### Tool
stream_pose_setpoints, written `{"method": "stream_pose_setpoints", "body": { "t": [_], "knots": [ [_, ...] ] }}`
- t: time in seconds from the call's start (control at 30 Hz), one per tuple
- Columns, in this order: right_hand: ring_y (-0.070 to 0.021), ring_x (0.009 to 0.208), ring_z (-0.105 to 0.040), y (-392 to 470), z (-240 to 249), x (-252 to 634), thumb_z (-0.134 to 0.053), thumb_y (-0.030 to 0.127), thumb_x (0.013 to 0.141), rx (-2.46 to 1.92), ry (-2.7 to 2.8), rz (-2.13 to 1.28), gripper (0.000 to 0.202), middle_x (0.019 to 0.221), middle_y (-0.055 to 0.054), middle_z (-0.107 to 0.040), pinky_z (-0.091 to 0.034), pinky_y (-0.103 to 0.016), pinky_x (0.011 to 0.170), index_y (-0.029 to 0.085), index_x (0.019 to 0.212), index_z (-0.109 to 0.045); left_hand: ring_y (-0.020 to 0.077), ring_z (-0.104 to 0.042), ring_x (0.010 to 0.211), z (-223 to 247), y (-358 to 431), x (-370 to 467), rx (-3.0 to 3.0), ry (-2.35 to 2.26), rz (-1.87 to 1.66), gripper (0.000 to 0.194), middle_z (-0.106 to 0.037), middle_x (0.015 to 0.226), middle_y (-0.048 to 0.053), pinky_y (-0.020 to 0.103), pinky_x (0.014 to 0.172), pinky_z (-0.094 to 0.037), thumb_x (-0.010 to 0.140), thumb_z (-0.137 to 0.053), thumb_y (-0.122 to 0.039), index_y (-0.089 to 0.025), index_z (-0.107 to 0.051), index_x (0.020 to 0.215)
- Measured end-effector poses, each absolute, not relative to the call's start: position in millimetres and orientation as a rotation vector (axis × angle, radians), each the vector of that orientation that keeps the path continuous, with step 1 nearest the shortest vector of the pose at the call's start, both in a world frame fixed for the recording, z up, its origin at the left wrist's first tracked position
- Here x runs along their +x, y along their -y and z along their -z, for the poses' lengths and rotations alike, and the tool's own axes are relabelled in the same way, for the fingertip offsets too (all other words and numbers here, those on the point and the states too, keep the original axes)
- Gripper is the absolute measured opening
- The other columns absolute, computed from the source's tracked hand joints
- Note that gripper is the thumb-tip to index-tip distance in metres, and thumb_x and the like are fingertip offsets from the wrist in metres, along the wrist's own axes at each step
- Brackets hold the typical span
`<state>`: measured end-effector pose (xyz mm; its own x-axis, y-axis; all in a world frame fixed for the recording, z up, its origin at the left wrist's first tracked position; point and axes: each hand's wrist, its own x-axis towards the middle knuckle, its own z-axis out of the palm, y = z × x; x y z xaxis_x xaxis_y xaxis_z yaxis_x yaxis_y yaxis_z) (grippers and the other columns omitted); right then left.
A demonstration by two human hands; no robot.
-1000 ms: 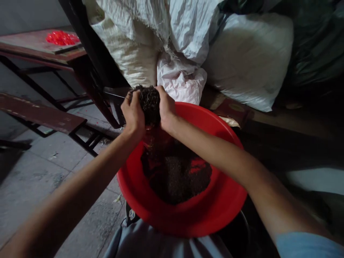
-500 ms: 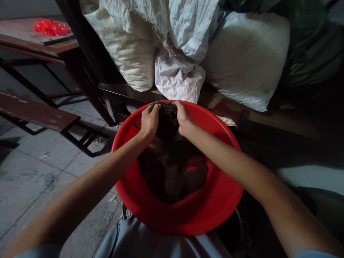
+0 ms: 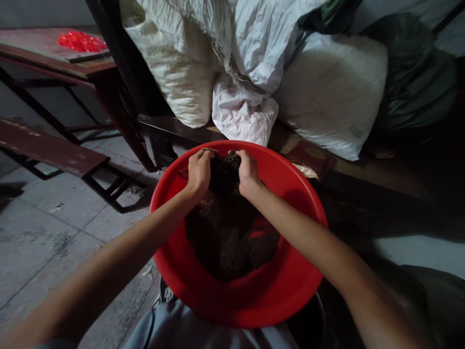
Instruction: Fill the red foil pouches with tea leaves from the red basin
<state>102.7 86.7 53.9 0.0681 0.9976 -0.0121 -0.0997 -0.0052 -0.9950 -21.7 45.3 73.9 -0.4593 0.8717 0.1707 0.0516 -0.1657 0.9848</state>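
While left hand (image 3: 199,173) and right hand (image 3: 249,175) cup dark granular material (image 3: 225,170) at centre, low palms over the red basin (image 3: 290,295) should limit spillage.

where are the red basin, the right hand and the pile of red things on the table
red basin (image 3: 236,306): head view, near rim wall
right hand (image 3: 248,173): head view, middle of the hand
pile of red things (image 3: 80,42): head view, middle of the pile

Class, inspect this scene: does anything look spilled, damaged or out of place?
Pale scraps litter the floor left of the red basin. The bench has a scuffed top, and frayed threads hang among the sacks. The dark loose material looks contained.
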Motion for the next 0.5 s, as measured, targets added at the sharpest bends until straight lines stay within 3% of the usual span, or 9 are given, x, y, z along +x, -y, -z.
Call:
{"method": "stream_pose_setpoints", "body": {
  "t": [0.1,0.2,0.5],
  "knots": [
    [-0.0229,0.107,-0.065,-80.3,-55.4,98.6,-0.046,0.048,0.086,-1.105,1.177,-1.186,0.035,0.104,-0.007,-0.072,-0.050,-0.038,0.099,0.021,0.089,-0.068,0.0189,-0.061,0.085,-77.0,-42.7,-25.4,1.085,-1.516,-1.689,0.020,-0.069,0.083,0.001,0.032,0.086,-0.047,0.075,-0.052,-0.016,-0.020,-0.071,0.077],
    [-0.0208,0.097,-0.065,-78.6,-54.7,96.4,-0.052,0.047,0.084,-1.049,1.253,-1.190,0.030,0.093,-0.004,-0.072,-0.050,-0.035,0.096,0.022,0.081,-0.067,0.0197,-0.060,0.082,-78.8,-40.0,-29.3,1.108,-1.567,-1.642,0.019,-0.069,0.080,0.001,0.032,0.082,-0.047,0.071,-0.054,-0.018,-0.021,-0.071,0.077],
    [-0.0219,0.088,-0.064,-71.4,-61.4,106.5,-0.052,0.051,0.089,-1.074,1.629,-1.132,0.036,0.082,-0.002,-0.070,-0.048,-0.037,0.092,0.022,0.078,-0.069,0.0198,-0.064,0.084,-74.5,-24.5,-48.6,1.471,-1.615,-1.412,0.029,-0.075,0.092,0.005,0.030,0.079,-0.050,0.069,-0.058,-0.021,-0.017,-0.076,0.092]
  ]
}}
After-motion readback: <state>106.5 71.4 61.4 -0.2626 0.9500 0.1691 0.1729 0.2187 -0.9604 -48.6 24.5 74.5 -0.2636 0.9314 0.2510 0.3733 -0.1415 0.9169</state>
